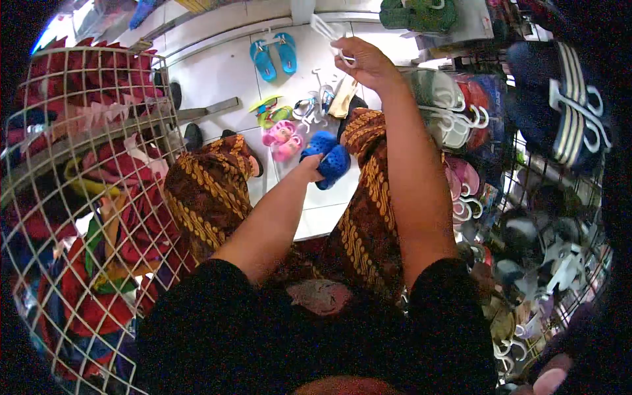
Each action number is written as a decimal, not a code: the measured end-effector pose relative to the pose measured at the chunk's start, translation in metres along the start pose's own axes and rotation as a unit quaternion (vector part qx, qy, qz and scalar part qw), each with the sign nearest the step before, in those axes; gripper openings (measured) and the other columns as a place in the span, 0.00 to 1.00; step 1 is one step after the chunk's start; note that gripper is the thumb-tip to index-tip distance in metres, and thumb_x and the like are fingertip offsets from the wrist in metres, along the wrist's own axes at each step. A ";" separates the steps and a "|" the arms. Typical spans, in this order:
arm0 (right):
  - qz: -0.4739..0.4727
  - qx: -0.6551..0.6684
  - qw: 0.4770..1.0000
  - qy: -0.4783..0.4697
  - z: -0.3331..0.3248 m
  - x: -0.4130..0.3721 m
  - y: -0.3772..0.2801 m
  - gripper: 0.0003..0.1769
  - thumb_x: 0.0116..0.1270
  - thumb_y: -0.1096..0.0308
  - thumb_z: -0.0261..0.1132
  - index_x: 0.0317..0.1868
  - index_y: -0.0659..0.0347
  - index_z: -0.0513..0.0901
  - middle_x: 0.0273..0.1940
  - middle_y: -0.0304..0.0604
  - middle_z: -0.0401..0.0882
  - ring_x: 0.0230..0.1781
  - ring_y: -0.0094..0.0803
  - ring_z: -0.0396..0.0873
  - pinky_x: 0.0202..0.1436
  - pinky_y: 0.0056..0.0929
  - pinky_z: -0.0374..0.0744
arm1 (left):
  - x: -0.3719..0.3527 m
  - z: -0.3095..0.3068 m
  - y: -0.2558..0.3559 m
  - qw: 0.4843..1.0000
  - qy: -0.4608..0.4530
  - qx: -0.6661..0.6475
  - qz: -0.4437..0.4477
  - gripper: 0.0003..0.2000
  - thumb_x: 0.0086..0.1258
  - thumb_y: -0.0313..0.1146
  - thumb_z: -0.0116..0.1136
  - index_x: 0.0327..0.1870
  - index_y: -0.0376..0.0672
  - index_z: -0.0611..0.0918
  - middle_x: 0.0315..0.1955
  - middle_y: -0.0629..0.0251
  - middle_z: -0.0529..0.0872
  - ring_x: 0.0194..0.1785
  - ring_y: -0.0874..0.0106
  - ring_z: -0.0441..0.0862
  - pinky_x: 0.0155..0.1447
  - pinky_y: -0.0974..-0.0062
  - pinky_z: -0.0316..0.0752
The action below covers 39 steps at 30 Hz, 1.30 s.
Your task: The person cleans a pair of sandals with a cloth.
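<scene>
My left hand (315,168) is closed on a pair of blue clogs (334,164) with holes in them, low over the floor between my knees. Raised at the upper right, my right hand (366,62) pinches a white plastic shoe hanger (327,29). Just beyond the clogs lies a pink pair of children's clogs (283,139). Several loose white hangers (313,112) are heaped on the tiles, beside a yellow-green pair of sandals (268,113). Farther off rests a turquoise pair of flip-flops (273,56).
A wire mesh rack (92,164) with colourful goods behind it stands on the left. On the right, footwear hangs on white hangers, including dark striped slides (566,105) and pink sandals (461,176). Green footwear (421,14) sits at the top. White tiles (210,72) cover the floor.
</scene>
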State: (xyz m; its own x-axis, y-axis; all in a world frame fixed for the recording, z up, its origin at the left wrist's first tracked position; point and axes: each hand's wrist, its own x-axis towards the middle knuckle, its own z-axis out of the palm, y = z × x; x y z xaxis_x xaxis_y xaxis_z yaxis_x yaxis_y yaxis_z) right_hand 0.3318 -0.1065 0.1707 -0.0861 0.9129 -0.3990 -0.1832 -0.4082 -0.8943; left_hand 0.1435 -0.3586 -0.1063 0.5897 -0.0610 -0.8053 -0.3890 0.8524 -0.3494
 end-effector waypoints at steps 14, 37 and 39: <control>-0.068 0.083 0.994 -0.017 0.047 -0.142 -0.065 0.06 0.67 0.73 0.58 0.41 0.56 0.69 0.42 0.39 0.72 0.38 0.31 0.75 0.44 0.31 0.78 | -0.231 0.163 0.027 0.921 -0.259 0.053 0.286 0.30 0.70 0.56 0.37 0.64 0.44 0.71 0.59 0.47 0.75 0.62 0.50 0.75 0.69 0.44 0.63; -0.329 -0.377 0.842 0.202 0.086 -0.193 -0.005 0.14 0.61 0.58 0.69 0.41 0.59 0.85 0.53 0.52 0.74 0.61 0.45 0.68 0.64 0.40 0.68 | -0.352 0.144 -0.062 0.887 -0.298 0.031 0.351 0.21 0.77 0.51 0.42 0.60 0.46 0.69 0.53 0.51 0.78 0.55 0.57 0.77 0.66 0.54 0.68; -0.222 -0.258 0.940 0.027 0.083 -0.191 0.000 0.14 0.63 0.58 0.67 0.40 0.61 0.84 0.47 0.51 0.78 0.52 0.41 0.74 0.59 0.34 0.71 | -0.348 0.141 -0.059 0.870 -0.316 0.049 0.375 0.23 0.77 0.52 0.42 0.60 0.44 0.69 0.52 0.53 0.79 0.57 0.59 0.77 0.67 0.56 0.67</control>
State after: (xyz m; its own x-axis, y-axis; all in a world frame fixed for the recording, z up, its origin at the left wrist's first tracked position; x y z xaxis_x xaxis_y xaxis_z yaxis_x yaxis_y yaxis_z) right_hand 0.2671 -0.2818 0.2635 -0.0610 0.9973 0.0401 0.3119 0.0573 -0.9484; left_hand 0.0609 -0.3141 0.2618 0.4796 0.8027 -0.3544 -0.7885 0.5715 0.2273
